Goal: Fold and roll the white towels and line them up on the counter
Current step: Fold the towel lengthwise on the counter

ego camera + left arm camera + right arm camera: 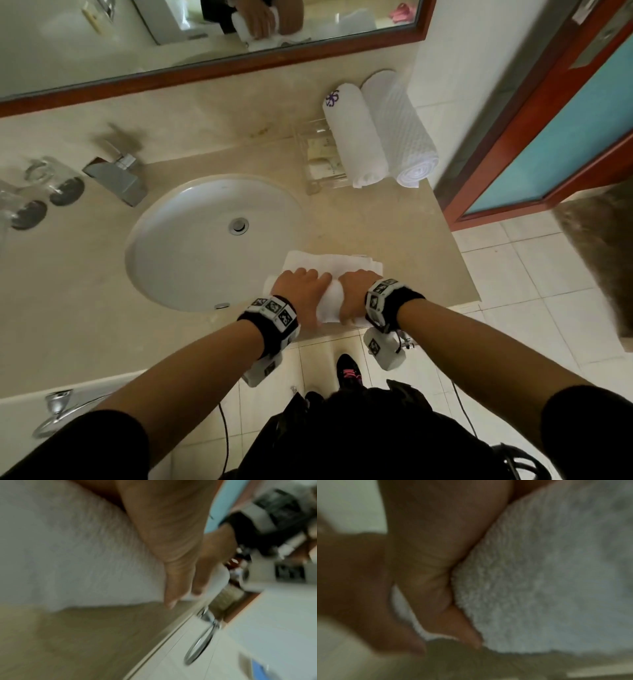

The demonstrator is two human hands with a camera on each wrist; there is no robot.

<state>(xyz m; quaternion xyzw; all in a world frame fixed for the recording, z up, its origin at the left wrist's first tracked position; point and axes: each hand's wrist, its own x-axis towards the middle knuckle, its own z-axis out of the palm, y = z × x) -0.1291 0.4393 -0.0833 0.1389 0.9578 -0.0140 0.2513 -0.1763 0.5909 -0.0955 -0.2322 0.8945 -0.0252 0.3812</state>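
Note:
A white towel (329,262) lies on the beige counter (394,233) to the right of the sink, at the front edge. Its near part is wound into a thick roll (331,303). My left hand (303,291) and right hand (356,289) sit side by side on top of that roll, fingers curled over it and thumbs on the near side. The left wrist view shows my left thumb (171,555) lying against the fluffy roll (77,561); the right wrist view shows my right thumb (436,561) pressed into the roll (547,588). Two finished rolls, one with a purple logo (356,140) and one waffle-textured (400,130), lie together at the back right.
A round white sink (164,240) with a chrome faucet (116,178) fills the counter's middle. Two glasses (51,185) stand at the far left. A clear tray (318,157) of toiletries sits beside the finished rolls. The counter ends just right of my hands; a red-framed door (548,137) stands beyond.

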